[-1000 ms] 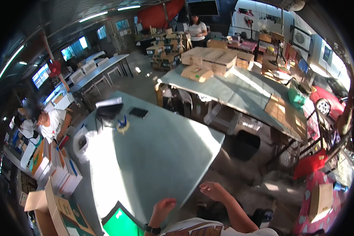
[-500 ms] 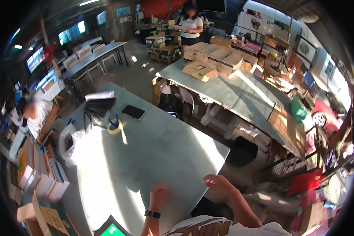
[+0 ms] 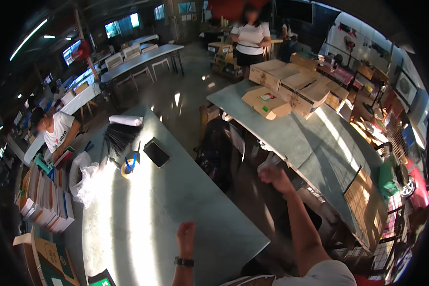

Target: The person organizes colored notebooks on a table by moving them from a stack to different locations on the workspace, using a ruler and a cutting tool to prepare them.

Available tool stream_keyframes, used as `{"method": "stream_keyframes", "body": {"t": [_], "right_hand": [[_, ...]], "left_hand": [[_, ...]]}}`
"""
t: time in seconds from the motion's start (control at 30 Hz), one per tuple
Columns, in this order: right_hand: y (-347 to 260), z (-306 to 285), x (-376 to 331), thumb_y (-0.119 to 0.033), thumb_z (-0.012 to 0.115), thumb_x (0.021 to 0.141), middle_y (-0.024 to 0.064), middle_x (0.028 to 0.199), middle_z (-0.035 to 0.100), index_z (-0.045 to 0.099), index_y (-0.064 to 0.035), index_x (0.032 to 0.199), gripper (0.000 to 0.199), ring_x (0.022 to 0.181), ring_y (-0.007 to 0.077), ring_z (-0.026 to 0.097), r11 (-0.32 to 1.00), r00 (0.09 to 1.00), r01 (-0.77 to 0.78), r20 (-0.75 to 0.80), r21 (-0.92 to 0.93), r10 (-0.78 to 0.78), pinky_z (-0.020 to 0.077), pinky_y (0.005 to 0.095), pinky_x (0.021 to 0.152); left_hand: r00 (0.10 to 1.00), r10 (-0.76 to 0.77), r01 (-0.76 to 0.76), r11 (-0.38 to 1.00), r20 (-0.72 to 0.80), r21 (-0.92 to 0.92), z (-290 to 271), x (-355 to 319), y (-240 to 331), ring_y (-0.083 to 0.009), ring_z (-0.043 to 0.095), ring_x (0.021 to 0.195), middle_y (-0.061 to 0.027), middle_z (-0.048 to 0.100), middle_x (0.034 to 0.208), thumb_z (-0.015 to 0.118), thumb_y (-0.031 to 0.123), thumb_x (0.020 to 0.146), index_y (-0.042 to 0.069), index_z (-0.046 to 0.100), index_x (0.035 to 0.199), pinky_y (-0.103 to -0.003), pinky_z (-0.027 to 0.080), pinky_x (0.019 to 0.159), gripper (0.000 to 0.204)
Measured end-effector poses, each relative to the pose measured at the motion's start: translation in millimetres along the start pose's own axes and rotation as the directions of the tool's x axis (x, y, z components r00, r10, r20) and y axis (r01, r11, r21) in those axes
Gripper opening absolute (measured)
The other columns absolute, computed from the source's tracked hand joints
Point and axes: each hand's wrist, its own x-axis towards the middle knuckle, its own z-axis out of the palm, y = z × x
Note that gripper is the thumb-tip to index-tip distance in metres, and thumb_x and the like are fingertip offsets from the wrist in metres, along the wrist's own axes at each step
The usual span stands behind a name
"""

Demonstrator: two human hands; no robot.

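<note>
My left hand [image 3: 186, 237], a dark watch on its wrist, is held over the near part of the grey-green table [image 3: 195, 205]. Its fingers are curled in, and nothing shows in them. Beyond the table's right edge, my right hand [image 3: 274, 178] is raised over the gap between two tables, fingers bent together around nothing visible. Farther up the table lie a black phone [image 3: 156, 152], a yellowish tape roll [image 3: 123, 170] with a blue-handled tool [image 3: 135, 161] standing in it, and a bundle of black strands [image 3: 121, 139] beside a white roll [image 3: 125, 120].
To the left are a clear plastic bag [image 3: 84, 186], stacked books [image 3: 45, 202] and an opened carton [image 3: 52, 260]. Cardboard boxes [image 3: 302, 90] sit on the second table [image 3: 314, 143] at right. One person [image 3: 59, 131] works at left; another [image 3: 252, 40] stands at the back.
My right hand has risen and reached forward, away from the table corner. My left hand's fingers have curled in. The view has shifted, and the person at the back now stands facing this way.
</note>
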Motion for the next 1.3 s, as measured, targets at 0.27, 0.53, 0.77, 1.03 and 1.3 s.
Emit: {"method": "stream_keyframes", "body": {"t": [0.27,0.53,0.77,1.03,1.3], "right_hand": [[-44,-125,201,-0.023,0.055,0.083,0.0042,0.086,0.061,0.054,-0.0092,0.103,0.024,0.073,0.0137,0.056,0.960,0.942,-0.037,-0.312,0.279,0.127,0.0446,0.0297,0.068],[-46,-116,344,-0.029,0.056,0.084,0.0029,0.084,0.061,0.055,-0.0120,0.102,0.025,0.072,0.0125,0.055,0.955,0.954,-0.004,-0.285,0.295,0.092,0.0453,0.0284,0.062],[-60,-44,453,-0.057,0.068,0.068,0.0148,0.119,0.046,0.038,-0.0104,0.129,0.082,0.105,0.0275,0.046,0.872,0.958,0.004,-0.252,0.489,0.137,0.0422,0.0428,0.081],[-57,1,511,-0.021,0.055,0.084,0.0088,0.106,0.051,0.043,-0.0123,0.117,0.036,0.090,0.0272,0.052,0.574,0.792,0.497,-0.610,0.651,0.005,0.0470,0.0479,0.067],[-25,-82,393,-0.014,0.057,0.085,0.0207,0.108,0.057,0.053,0.0020,0.109,0.029,0.090,0.0254,0.060,0.399,0.665,0.620,0.183,-0.676,-0.724,0.0483,0.0413,0.074]], "left_hand": [[0.966,0.256,-0.209,0.869,-0.045,0.448,135,47,-4,-0.0220,0.054,0.095,-0.0097,0.055,0.103,0.060,0.002,0.078,0.004,0.057,0.096,-0.034,0.043,0.081,0.018],[0.973,0.228,-0.113,0.627,-0.044,0.771,135,37,1,-0.0348,0.043,0.109,-0.0135,0.050,0.115,0.060,0.015,0.077,0.008,0.057,0.097,-0.047,0.031,0.096,0.021],[0.992,0.112,-0.019,0.607,-0.062,0.794,153,38,13,-0.0351,0.041,0.111,-0.0124,0.048,0.117,0.060,0.017,0.078,0.009,0.057,0.099,-0.047,0.030,0.094,0.023],[0.990,0.132,-0.041,0.617,-0.052,0.786,154,36,18,-0.0339,0.042,0.111,-0.0115,0.049,0.116,0.059,0.019,0.078,0.010,0.055,0.101,-0.047,0.033,0.092,0.025],[0.990,0.136,-0.073,0.690,-0.030,0.720,169,53,12,-0.0304,0.042,0.112,-0.0111,0.048,0.115,0.058,0.018,0.076,0.011,0.055,0.102,-0.044,0.035,0.091,0.028]]}}
